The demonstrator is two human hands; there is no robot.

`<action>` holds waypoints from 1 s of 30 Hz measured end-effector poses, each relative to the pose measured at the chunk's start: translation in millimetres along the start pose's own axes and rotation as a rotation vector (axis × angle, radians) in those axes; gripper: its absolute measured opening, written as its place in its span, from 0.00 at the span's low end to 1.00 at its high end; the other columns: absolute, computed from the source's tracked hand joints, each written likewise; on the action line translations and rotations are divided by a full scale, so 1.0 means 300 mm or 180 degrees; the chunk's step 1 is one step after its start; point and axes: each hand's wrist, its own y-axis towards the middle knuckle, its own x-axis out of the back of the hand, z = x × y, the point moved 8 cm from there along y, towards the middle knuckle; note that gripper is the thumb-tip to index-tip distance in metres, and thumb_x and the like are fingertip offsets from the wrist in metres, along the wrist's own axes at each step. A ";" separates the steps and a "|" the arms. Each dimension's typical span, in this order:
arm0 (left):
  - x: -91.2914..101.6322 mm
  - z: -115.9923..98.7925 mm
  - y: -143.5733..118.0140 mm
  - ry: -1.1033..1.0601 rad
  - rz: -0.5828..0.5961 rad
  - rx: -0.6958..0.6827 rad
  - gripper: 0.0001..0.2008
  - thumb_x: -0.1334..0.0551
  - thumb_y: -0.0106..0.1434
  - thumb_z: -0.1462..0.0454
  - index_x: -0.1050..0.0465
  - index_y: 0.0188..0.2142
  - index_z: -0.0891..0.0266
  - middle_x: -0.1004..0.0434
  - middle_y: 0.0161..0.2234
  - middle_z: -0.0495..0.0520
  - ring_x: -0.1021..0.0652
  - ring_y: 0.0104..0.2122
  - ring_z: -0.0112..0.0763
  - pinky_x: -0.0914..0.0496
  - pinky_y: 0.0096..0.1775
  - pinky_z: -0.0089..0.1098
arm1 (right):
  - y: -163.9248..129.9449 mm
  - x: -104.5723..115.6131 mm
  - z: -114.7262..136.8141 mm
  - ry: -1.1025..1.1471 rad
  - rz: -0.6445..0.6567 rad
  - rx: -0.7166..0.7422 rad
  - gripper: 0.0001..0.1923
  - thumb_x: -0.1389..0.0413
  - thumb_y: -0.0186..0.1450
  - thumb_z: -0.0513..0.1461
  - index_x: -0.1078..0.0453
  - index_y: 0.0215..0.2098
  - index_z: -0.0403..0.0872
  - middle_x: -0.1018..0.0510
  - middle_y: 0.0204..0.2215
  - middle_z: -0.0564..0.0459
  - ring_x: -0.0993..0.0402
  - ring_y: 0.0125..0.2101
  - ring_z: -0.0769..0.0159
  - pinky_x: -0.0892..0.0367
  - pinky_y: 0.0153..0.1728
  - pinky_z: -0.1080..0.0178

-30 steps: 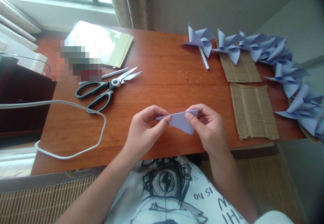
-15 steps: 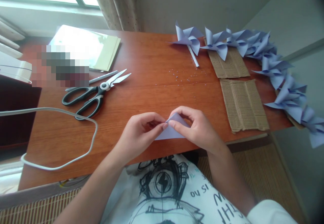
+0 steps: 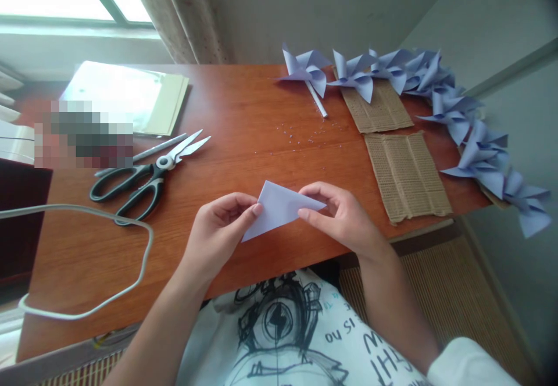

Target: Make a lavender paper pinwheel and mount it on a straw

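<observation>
Between two hands, left hand (image 3: pixel 218 229) and right hand (image 3: pixel 342 217), one folded paper triangle (image 3: pixel 276 207)

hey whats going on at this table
A person seated at a wooden table holds a folded triangle of pale blue paper between both hands: the left hand pinches its left edge, the right hand its right tip. A row of finished blue paper pinwheels lines the far right side, beside two corrugated cardboard pieces. Scissors and a white cable lie to the left.
</observation>
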 end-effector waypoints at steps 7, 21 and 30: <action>-0.029 -0.009 -0.010 0.0505 0.0301 -0.0372 0.09 0.31 0.62 0.58 0.20 0.33 0.62 0.21 0.28 0.50 0.26 0.28 0.28 0.33 0.29 0.25 | 0.008 -0.016 0.046 -0.0521 0.0400 0.0188 0.09 0.38 0.66 0.40 0.24 0.45 0.50 0.17 0.45 0.52 0.21 0.46 0.61 0.28 0.49 0.61; -0.076 -0.096 -0.072 0.1210 0.0313 -0.1193 0.03 0.34 0.65 0.66 0.22 0.34 0.63 0.22 0.29 0.48 0.25 0.29 0.24 0.32 0.35 0.24 | 0.021 -0.006 0.014 0.0532 -0.0366 0.0170 0.04 0.35 0.65 0.41 0.23 0.33 0.50 0.21 0.29 0.56 0.26 0.30 0.68 0.31 0.31 0.67; -0.027 -0.011 -0.080 -0.0334 -0.0219 -0.0436 0.05 0.28 0.60 0.62 0.20 0.34 0.61 0.20 0.30 0.50 0.24 0.30 0.25 0.30 0.33 0.23 | 0.006 0.045 -0.036 0.1229 -0.1036 0.0042 0.05 0.33 0.62 0.43 0.22 0.33 0.52 0.21 0.29 0.56 0.27 0.28 0.68 0.32 0.28 0.67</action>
